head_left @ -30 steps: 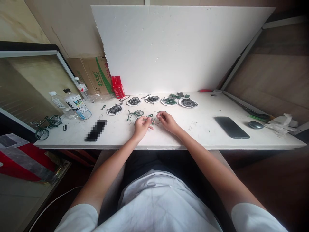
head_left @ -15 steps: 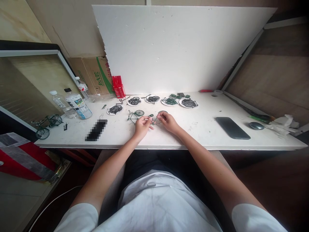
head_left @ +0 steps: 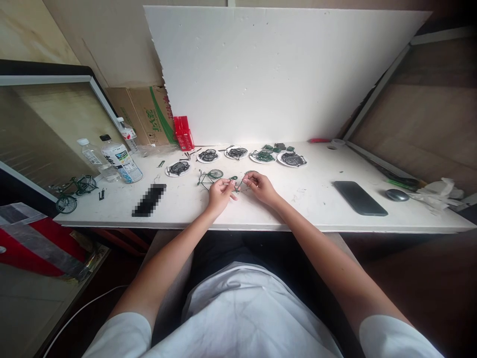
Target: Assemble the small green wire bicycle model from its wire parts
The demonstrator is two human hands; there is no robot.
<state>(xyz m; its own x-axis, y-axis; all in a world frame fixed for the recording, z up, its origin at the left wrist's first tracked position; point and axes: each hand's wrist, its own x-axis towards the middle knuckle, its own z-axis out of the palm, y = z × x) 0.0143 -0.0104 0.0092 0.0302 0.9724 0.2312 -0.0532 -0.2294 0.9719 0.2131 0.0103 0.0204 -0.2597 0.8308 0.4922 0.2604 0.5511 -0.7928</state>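
Observation:
Over the front middle of the table, my two hands work close together on small green model-bicycle parts. My left hand (head_left: 219,196) is closed in a pinch near a small dark green piece (head_left: 233,178). Thumb and forefinger of my right hand (head_left: 261,189) are pinched on a thin green bicycle part (head_left: 240,186); its exact shape is partly hidden by the fingers. Just left of my left hand lies a green model bicycle frame (head_left: 202,180), with a small spoked wheel (head_left: 215,173) beside or on it. Another wheel shows only in part behind my right fingers.
Plates of dark parts (head_left: 178,169) and green parts (head_left: 263,156) line the back. An assembled model bicycle (head_left: 76,191) stands left, near plastic bottles (head_left: 122,161) and a red box (head_left: 183,133). At right lie a phone (head_left: 359,198) and a computer mouse (head_left: 397,195).
Both hands keep nearly the same place and pinch. The whole view has shifted very slightly; the parts on the table stay put.

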